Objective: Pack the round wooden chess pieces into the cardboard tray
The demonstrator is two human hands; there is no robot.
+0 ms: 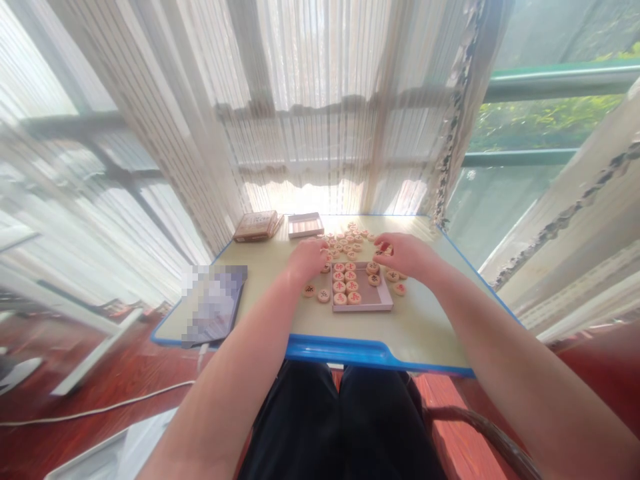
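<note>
A shallow box (363,307) on the table holds round wooden Chinese chess pieces. Red-marked pieces (339,287) fill two columns at its left, and two dark-marked pieces (374,280) lie at its upper right. My left hand (309,260) is beyond the box's left corner, fingers loosely bent and apart beside the scattered pieces (345,243). Over a few pieces past the right corner, my right hand (400,253) has thumb and fingers apart; a dark-marked piece (381,253) shows beneath them. Nothing is plainly held in either hand.
Loose pieces (309,291) also lie left and right of the box. A box lid or tray (305,225) and a stacked brown box (256,225) stand at the back. A tablet-like device (235,303) with a cable rests at left. The table has a blue edge (340,349).
</note>
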